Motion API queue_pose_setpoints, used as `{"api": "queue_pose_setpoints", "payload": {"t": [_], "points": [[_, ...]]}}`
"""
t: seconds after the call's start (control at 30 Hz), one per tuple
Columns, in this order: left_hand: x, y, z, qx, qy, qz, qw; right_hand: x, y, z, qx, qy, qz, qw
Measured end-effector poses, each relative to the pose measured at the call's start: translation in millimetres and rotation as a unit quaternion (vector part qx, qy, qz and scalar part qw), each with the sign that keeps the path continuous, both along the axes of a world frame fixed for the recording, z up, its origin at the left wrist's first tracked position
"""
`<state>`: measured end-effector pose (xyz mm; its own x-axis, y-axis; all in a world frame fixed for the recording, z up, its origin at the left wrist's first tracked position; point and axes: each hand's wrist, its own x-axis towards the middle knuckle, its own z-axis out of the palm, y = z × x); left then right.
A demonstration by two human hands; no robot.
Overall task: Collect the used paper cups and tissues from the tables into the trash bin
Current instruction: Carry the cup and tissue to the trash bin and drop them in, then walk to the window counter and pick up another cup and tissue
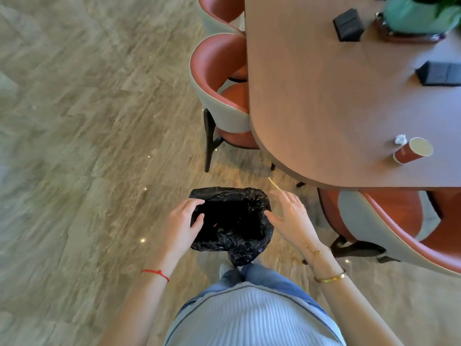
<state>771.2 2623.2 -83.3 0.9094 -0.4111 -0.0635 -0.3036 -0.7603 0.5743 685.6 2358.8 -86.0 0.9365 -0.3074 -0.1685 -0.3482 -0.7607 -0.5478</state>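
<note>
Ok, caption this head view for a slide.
Left hand grips the black-lined trash bin, right hand by its rim; a paper cup and tissue sit on the table.

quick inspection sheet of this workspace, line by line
surface: wooden table
job's things: red paper cup with a crumpled tissue beside it on the table; black-lined trash bin between the hands
clutter: two black boxes and a green plant pot on the table
grips: left hand grips the bin's rim; right hand open at the opposite rim
cables: nothing seen
surroundings: red-seated chairs at the table, stone-pattern floor
</note>
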Motion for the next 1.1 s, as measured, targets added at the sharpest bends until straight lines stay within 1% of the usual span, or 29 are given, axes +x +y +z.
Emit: {"api": "queue_pose_setpoints", "payload": {"t": [0.27, 0.43, 0.57, 0.8, 0.93, 1.1], "points": [[-12.4, -34.8, 28.5, 0.004, -0.015, -0.112, 0.994, -79.3, -12.2, 27.3, 0.002, -0.026, -0.117, 0.993], [-30.5, -78.1, 41.9, -0.015, -0.023, -0.196, 0.98, -142.4, -24.1, 35.5, -0.006, -0.043, -0.2, 0.979], [-56.1, -119.0, 48.5, -0.022, -0.039, -0.266, 0.963, -196.7, -32.8, 37.0, -0.017, -0.051, -0.258, 0.965], [-124.3, -205.9, 59.4, -0.027, -0.059, -0.376, 0.924, -297.0, -60.4, 38.1, -0.019, -0.068, -0.37, 0.926], [-186.4, -276.4, 62.3, -0.039, -0.055, -0.443, 0.894, -373.5, -92.9, 40.2, -0.028, -0.069, -0.438, 0.896], [-271.2, -364.9, 60.6, -0.066, -0.04, -0.499, 0.863, -473.2, -140.2, 42.8, -0.052, -0.061, -0.501, 0.862]]}}
